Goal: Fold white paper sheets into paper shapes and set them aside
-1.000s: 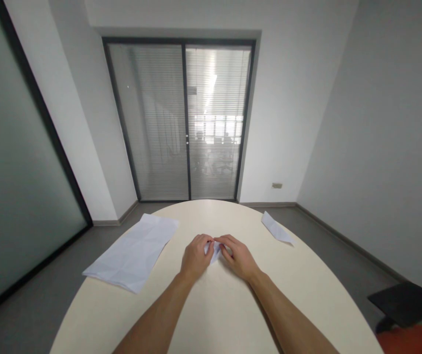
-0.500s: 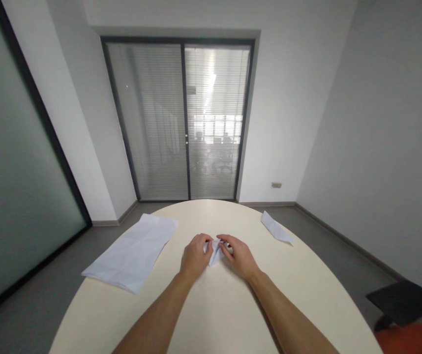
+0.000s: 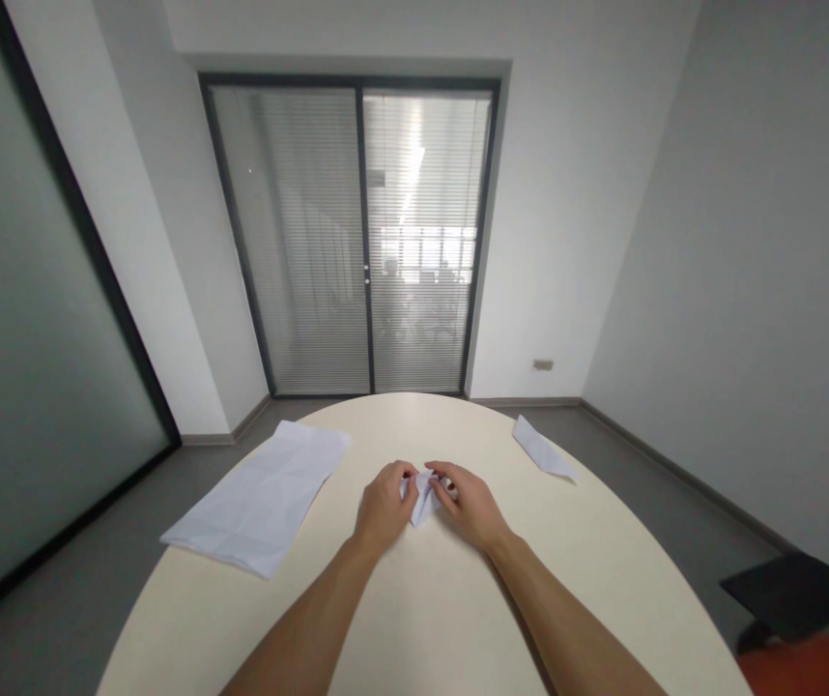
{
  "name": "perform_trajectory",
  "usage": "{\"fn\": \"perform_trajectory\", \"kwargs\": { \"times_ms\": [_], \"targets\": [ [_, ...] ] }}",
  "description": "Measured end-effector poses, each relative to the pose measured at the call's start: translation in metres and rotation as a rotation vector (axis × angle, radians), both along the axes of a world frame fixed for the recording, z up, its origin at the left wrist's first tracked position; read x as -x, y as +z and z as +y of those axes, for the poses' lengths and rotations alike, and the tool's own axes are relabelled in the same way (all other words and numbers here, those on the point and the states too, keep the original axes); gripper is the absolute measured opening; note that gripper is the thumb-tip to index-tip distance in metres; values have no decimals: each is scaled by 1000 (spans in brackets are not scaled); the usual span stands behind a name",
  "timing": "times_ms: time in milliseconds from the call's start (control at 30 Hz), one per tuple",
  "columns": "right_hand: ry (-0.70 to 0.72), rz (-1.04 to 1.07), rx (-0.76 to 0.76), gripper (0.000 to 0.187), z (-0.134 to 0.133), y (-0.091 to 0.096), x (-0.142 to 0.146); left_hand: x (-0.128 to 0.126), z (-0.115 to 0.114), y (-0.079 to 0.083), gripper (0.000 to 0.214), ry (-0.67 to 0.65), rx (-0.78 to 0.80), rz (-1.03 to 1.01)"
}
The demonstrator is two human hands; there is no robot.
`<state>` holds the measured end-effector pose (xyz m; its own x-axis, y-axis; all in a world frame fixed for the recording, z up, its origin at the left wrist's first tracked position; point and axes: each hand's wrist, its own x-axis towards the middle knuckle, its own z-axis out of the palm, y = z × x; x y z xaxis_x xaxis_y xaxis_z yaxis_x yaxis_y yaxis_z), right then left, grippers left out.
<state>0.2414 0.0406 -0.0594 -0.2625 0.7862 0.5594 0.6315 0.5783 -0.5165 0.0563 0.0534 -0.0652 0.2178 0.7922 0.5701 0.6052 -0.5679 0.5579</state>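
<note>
Between my hands is a small folded piece of white paper (image 3: 423,505), its pointed lower end toward me. My left hand (image 3: 385,505) pinches its left side with thumb and fingers. On the other side, my right hand (image 3: 469,503) is closed on the paper's right edge, thumb on the near face. Both hands are low over the round table (image 3: 421,619), near its middle. My fingers hide much of the paper's outer parts, so its full folded shape cannot be made out.
Creased white sheets (image 3: 262,498) lie at the table's left edge. A folded strip of white paper (image 3: 545,452) rests near the right edge. A black chair part (image 3: 795,592) and something orange-red (image 3: 813,667) stand low on the right. Glass doors with blinds (image 3: 363,242) are beyond the table.
</note>
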Motion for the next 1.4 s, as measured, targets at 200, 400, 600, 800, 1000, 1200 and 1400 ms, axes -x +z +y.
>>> {"fn": "perform_trajectory", "kwargs": {
  "times_ms": [200, 400, 600, 800, 1000, 1200, 1400],
  "targets": [
    [-2, -11, 16, 28, -1, 1, 1, 1, -1, 0, 11, -13, 28, 7],
    [0, -26, 27, 26, -3, 3, 0, 1, 0, -2, 11, -17, 46, 5],
    [-3, -38, 30, 27, -3, 3, -1, 0, 2, -4, 12, -49, 19, 3],
    [1, -35, 31, 25, -3, 3, -1, 0, 2, -3, 13, -47, 26, 6],
    [-3, -40, 43, 25, -4, 4, -1, 0, 0, -1, 13, -48, 23, 3],
    [-18, -41, 45, 25, -5, 6, 0, 0, 1, -1, 13, -70, 26, 3],
    [-12, -45, 42, 25, -5, 6, -1, 0, 1, -1, 13, -71, 26, 2]
  ]
}}
